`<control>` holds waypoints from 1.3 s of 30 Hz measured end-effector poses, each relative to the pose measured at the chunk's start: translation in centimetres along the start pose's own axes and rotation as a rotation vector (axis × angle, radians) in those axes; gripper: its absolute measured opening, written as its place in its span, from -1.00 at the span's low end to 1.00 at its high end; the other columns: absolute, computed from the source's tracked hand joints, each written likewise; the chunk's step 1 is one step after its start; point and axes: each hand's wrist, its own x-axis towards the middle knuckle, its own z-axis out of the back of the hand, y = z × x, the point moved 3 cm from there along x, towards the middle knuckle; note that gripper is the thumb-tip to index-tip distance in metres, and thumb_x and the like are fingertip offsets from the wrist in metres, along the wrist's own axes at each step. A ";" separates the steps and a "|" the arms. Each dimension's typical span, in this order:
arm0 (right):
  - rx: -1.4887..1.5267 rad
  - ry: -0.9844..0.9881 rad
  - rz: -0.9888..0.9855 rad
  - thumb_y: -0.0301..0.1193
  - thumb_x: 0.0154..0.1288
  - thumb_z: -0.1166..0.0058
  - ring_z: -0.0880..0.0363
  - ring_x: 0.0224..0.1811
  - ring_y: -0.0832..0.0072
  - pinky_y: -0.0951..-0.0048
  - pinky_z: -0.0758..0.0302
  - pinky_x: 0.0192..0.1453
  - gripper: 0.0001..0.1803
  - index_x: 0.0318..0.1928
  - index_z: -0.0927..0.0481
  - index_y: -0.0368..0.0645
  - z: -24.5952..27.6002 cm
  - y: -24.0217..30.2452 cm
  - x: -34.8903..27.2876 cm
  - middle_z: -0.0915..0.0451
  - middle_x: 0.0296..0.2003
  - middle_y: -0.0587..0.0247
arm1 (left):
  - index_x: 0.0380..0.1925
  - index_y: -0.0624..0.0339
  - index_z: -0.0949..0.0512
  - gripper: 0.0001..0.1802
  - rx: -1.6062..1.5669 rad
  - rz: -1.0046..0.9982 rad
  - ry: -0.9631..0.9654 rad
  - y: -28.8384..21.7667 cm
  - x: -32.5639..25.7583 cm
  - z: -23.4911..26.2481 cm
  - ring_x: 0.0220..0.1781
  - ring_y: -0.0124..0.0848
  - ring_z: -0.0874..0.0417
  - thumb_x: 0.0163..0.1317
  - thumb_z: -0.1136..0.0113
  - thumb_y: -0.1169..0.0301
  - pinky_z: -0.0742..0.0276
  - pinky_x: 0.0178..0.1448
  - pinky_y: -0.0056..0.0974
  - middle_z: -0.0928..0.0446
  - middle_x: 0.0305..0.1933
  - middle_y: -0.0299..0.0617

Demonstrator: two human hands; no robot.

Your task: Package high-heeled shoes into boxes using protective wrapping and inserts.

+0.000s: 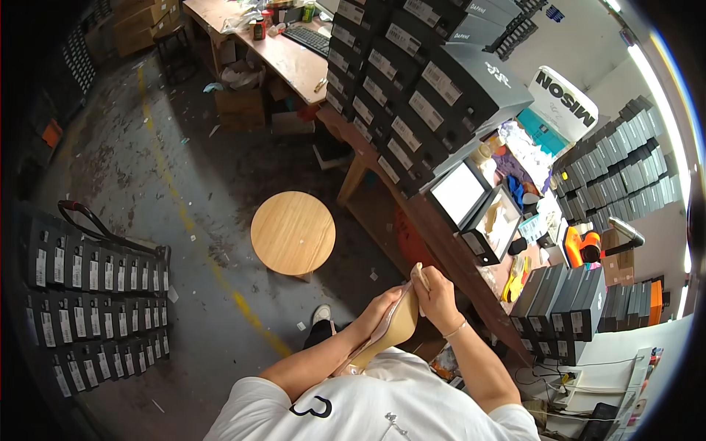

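Close in front of my chest is a shoe [397, 327] with a smooth tan sole, held on a slant. The fingers of my left hand [376, 312] are wrapped along its side, by a pale pinkish edge. My right hand [439, 300] is closed at the shoe's upper end. A small beige piece sticks up by its fingers; whether this is part of the shoe or a cloth I cannot tell. Beyond my right hand, an open shoe box [482, 246] with pale paper inside sits on the workbench [434, 242].
Tall stacks of dark shoe boxes [412, 95] stand on the bench, with more boxes [95, 294] on a trolley at left. A round wooden stool [293, 232] stands ahead of me. An orange heat gun [582, 246] and a yellow item [517, 279] lie at right.
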 end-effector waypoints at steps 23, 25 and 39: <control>-0.024 -0.074 0.174 -0.50 0.02 -0.18 -0.44 -0.65 0.17 0.33 -0.39 -0.61 -0.84 -0.41 -0.45 -0.18 1.5 1.3 -3.1 -0.37 -0.59 0.08 | 0.30 0.14 -0.22 -0.46 -0.035 0.030 0.115 0.5 1.1 0.5 0.06 -0.43 -0.51 0.36 0.23 0.20 -0.44 0.17 -0.32 -0.44 0.07 -0.21; -0.214 0.057 0.351 -0.50 0.03 -0.21 -0.43 -0.67 0.27 0.36 -0.37 -0.63 -0.85 -0.39 -0.49 -0.14 2.0 4.5 -4.7 -0.35 -0.63 0.15 | 0.30 0.14 -0.22 -0.47 -0.054 -0.039 0.110 0.2 1.1 0.8 0.07 -0.44 -0.51 0.36 0.24 0.20 -0.44 0.16 -0.32 -0.44 0.09 -0.20; 0.048 -0.016 -0.061 -0.47 0.21 -0.08 -0.52 -0.54 0.13 0.30 -0.44 -0.49 -0.88 -0.33 -0.46 -0.27 1.0 2.2 -1.9 -0.44 -0.53 -0.01 | 0.23 0.23 -0.27 -0.50 -0.063 -0.041 0.029 1.4 0.3 0.4 -0.03 -0.51 -0.53 0.38 0.20 0.19 -0.47 0.06 -0.37 -0.47 0.00 -0.18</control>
